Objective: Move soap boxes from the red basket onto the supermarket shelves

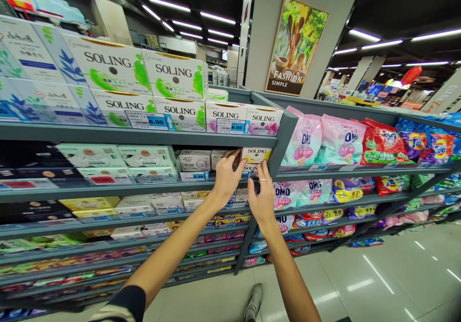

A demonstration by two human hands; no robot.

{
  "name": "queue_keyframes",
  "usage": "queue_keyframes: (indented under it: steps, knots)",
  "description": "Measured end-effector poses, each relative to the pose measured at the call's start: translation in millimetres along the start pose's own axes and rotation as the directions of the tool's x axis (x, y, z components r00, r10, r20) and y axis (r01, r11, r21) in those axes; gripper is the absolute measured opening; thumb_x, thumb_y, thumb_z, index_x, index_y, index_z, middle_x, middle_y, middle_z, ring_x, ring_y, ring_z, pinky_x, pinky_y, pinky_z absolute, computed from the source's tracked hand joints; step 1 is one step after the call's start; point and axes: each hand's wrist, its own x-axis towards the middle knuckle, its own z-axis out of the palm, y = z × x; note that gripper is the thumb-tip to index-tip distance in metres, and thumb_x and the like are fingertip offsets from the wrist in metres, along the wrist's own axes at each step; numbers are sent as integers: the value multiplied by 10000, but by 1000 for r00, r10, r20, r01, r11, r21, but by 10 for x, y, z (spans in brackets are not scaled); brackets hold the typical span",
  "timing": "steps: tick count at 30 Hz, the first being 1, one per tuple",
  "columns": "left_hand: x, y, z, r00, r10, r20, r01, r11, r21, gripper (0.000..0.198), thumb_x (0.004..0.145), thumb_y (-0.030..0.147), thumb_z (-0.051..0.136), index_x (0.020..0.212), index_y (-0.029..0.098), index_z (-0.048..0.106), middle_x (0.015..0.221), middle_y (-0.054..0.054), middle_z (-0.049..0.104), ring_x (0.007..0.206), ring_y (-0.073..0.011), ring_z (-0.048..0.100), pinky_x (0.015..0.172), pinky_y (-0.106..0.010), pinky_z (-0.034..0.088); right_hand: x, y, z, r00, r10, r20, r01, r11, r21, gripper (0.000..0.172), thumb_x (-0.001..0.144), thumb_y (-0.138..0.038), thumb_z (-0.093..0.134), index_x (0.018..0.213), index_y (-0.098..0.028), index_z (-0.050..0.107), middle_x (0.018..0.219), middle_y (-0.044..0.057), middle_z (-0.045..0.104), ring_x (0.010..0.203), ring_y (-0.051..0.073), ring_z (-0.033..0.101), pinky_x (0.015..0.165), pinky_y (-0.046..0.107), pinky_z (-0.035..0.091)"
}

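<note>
Both my hands reach to the right end of the second shelf (108, 189) of a grey store rack. My left hand (226, 175) has its fingers curled round the left side of a white and yellow SOLING soap box (256, 154). My right hand (263, 192), a ring on one finger, lies with fingers stretched up against the stack just under that box, by the rack's end post. More small soap boxes (194, 160) stand to the left of my left hand.
Larger SOLING boxes (175, 75) with price tags fill the top shelf. Right of the end post, shelves hold pink OMO bags (305, 139) and other detergent bags (382, 142). A pillar with a FASHION poster (296, 46) rises behind. My shoe (254, 303) is on the glossy floor.
</note>
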Motion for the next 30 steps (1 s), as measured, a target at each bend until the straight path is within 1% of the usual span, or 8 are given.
queue_keyframes:
  steps: [4,11,18,21,23,25,27,30]
  knots:
    - [2,-2,5,1000,1,-2,-1,1000,-5,313,955,321,623,1239,206,689,1256,-117,713,1143,-284,685,1051,-467,536,-8,8,-16,1000,-19,21,19,1000,-14,557,1043,-275,442,1589,-250,331,1654,89,345,1508,252,365,1207,498,378]
    - [4,-6,-20,1000,3,-8,-3,1000,13,284,941,304,646,1203,209,702,1227,-107,731,1124,-275,696,1030,-450,550,-11,23,-13,999,-30,22,30,999,-17,556,1042,-263,445,1587,-243,335,1654,95,346,1506,251,366,1205,492,382]
    - [5,35,-47,999,36,-12,-35,997,68,298,950,349,638,1198,189,677,1199,-118,726,1054,-260,705,975,-434,569,-36,13,-23,999,-33,9,33,999,12,541,1036,-267,457,1569,-248,368,1630,118,386,1444,265,448,1157,502,441]
    - [-123,92,-299,994,88,-68,-83,994,70,303,959,341,633,1214,179,660,1172,-109,710,1054,-234,692,969,-403,566,-115,38,-86,997,-15,-81,21,998,64,456,1022,-265,489,1475,-229,510,1522,150,510,1249,252,612,991,431,564]
    - [-235,89,-546,986,144,-89,-136,986,97,265,966,297,628,1203,185,669,1139,-93,707,1047,-220,679,966,-396,557,-151,81,-134,993,-8,-121,15,998,61,358,1014,-266,510,1346,-208,630,1306,145,658,1026,214,686,857,366,590]
    - [-305,37,-766,973,218,-77,-201,962,187,203,957,262,642,1139,196,701,1081,-77,722,1035,-227,657,954,-413,545,-137,133,-155,997,-8,-74,10,999,31,306,1014,-287,524,1257,-197,687,1030,95,740,790,171,680,741,311,570]
    - [-303,-44,-879,955,296,11,-288,919,270,155,953,249,647,1077,198,724,1023,-69,740,1021,-242,629,935,-429,537,-66,179,-135,1000,-16,23,16,1000,-12,319,1021,-316,525,1266,-194,689,826,39,743,627,144,635,656,275,530]
    - [-205,-146,-823,923,314,224,-375,868,326,179,964,260,627,1078,169,732,994,-87,749,986,-261,597,900,-430,537,90,213,-57,989,-76,130,90,991,-102,324,1032,-334,516,1263,-196,697,779,23,753,607,140,648,642,250,492]
